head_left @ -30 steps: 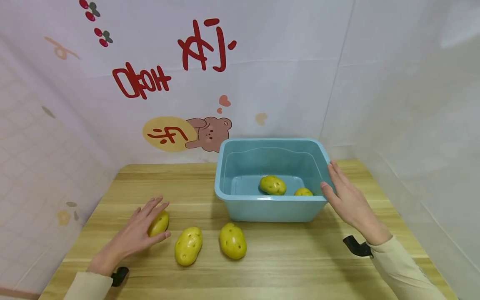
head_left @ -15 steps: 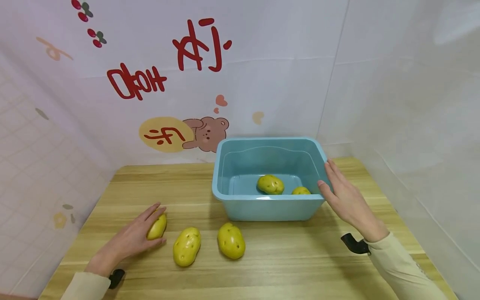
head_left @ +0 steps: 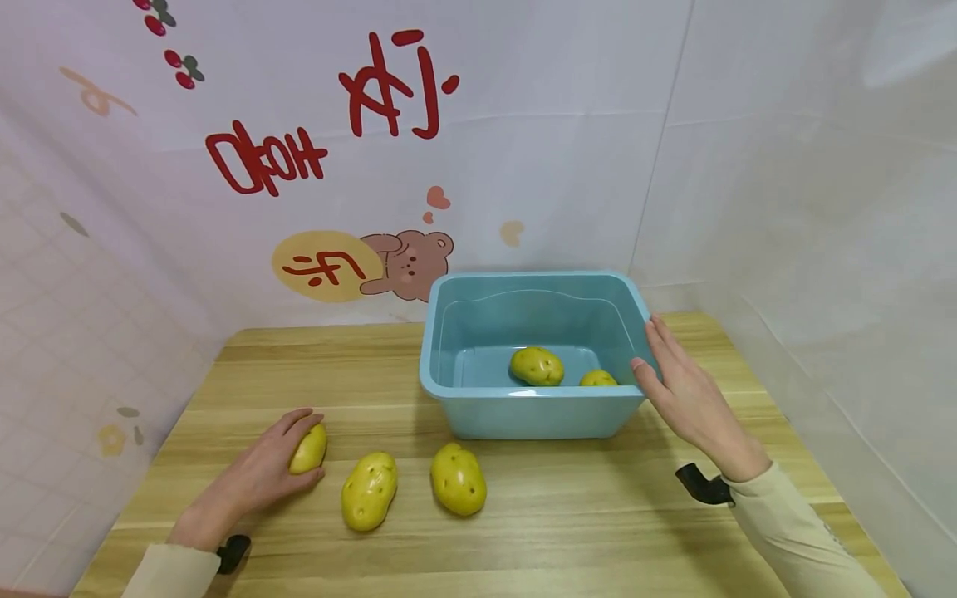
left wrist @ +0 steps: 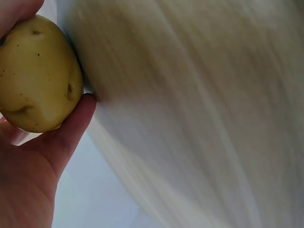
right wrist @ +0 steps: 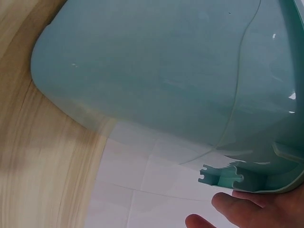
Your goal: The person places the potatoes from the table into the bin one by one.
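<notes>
The desk (head_left: pixel 561 531) lies under both grips. A light-blue tub (head_left: pixel 527 415) stands just left of the right grip (head_left: pixel 691 407), well apart from the left grip (head_left: pixel 254 473), to its right and farther back. The right grip is spread, fingers straight along the tub's right rim, thumb apart from them at the near corner. The left grip is closed partway around a yellow potato (head_left: pixel 309 450), thumb on the near side, fingers on the far side. A second potato (head_left: pixel 370 492) lies just right of the left grip, a third potato (head_left: pixel 458 480) beyond that. Left of the right grip, two more potatoes (head_left: pixel 537 366) sit inside the tub, the nearer partly hidden by its front wall. The left wrist view cuts off the held potato; whether it touches the desk is unclear.
</notes>
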{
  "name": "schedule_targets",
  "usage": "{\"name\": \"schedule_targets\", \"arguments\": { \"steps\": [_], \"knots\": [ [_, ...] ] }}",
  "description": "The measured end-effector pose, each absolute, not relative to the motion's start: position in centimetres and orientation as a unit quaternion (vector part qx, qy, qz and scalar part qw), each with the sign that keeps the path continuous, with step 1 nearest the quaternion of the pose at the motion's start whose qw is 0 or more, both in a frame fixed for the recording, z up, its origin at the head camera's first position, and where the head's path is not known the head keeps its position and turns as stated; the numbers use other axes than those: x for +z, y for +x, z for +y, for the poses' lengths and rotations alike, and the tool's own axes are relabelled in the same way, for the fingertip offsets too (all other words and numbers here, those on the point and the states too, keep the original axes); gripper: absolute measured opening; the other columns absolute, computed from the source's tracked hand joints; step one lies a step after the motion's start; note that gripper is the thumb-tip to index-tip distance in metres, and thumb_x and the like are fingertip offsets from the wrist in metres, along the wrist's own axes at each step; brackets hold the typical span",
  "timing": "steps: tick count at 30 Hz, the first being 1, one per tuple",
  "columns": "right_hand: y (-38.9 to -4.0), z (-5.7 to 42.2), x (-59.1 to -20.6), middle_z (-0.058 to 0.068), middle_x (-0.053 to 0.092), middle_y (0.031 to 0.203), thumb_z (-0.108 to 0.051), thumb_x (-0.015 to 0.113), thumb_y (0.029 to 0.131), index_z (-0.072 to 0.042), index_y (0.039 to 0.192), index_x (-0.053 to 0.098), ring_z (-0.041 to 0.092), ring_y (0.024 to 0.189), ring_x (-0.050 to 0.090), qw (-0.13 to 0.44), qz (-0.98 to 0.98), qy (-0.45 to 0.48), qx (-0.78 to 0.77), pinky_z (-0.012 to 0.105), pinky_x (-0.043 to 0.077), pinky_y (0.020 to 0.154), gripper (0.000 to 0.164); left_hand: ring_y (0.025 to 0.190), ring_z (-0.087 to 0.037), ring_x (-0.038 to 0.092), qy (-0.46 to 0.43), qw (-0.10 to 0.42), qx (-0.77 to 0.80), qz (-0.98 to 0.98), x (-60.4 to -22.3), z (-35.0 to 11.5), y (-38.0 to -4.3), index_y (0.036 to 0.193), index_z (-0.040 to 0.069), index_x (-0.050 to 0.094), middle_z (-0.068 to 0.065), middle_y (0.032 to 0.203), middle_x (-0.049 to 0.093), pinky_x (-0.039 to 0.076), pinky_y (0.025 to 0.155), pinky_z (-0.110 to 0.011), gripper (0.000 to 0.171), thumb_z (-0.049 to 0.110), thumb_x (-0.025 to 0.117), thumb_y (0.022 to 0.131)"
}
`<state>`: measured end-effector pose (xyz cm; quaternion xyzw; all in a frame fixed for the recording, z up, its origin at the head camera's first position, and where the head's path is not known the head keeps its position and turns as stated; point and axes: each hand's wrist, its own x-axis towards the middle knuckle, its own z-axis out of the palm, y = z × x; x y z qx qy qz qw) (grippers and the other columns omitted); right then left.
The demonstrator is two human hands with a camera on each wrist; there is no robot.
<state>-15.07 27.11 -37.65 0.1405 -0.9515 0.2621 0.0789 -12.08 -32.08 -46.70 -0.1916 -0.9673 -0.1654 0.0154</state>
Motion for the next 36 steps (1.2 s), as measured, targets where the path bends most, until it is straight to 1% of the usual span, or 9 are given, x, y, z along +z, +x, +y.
{"name": "schedule_targets", "arguments": {
  "steps": [7,15,20,26,36],
  "knots": [
    [-15.1,27.1,-37.5,0.016,0.006,0.172,-0.038,0.039,0.112,0.003,0.163,0.014,0.046,0.155,0.016,0.076,-0.95,0.14,0.268,0.069,0.024,0.116,0.071,0.122,-0.048,0.058,-0.177,0.016,-0.172,-0.969,-46.6,-31.8,-12.0,0.145,0.002,0.051,-0.026,0.143,0.049,0.053,0.091,-0.065,0.078,0.032,0.088,0.083],
    [-15.1,27.1,-37.5,0.018,0.008,0.172,-0.039,0.039,0.112,0.003,0.163,0.015,0.047,0.154,0.018,0.075,-0.951,0.135,0.268,0.07,0.025,0.114,0.071,0.121,-0.05,0.057,-0.16,0.024,-0.187,-0.969,-46.1,-31.0,-12.0,0.146,-0.001,0.049,-0.029,0.143,0.047,0.051,0.093,-0.067,0.081,0.033,0.087,0.084],
    [-15.1,27.1,-37.6,0.016,0.007,0.172,-0.039,0.038,0.112,0.003,0.163,0.014,0.047,0.154,0.018,0.074,-0.951,0.133,0.269,0.07,0.025,0.114,0.071,0.12,-0.051,0.057,-0.157,0.041,-0.193,-0.968,-45.6,-30.4,-12.0,0.146,-0.001,0.048,-0.029,0.143,0.046,0.051,0.092,-0.067,0.081,0.031,0.088,0.083],
    [-15.2,27.1,-37.7,0.016,0.007,0.172,-0.04,0.038,0.112,0.003,0.163,0.014,0.048,0.153,0.018,0.074,-0.951,0.133,0.27,0.07,0.025,0.114,0.071,0.123,-0.052,0.054,-0.159,0.058,-0.203,-0.965,-45.0,-29.7,-12.3,0.147,-0.001,0.048,-0.029,0.145,0.044,0.049,0.094,-0.068,0.081,0.028,0.088,0.083],
    [-15.2,27.0,-37.9,0.014,0.007,0.173,-0.04,0.038,0.112,0.002,0.163,0.015,0.047,0.154,0.018,0.079,-0.948,0.132,0.277,0.07,0.025,0.114,0.07,0.117,-0.051,0.058,-0.165,0.096,-0.211,-0.959,-44.4,-28.4,-12.2,0.146,-0.001,0.048,-0.029,0.143,0.045,0.053,0.086,-0.067,0.082,0.027,0.089,0.081]
  ]
}}
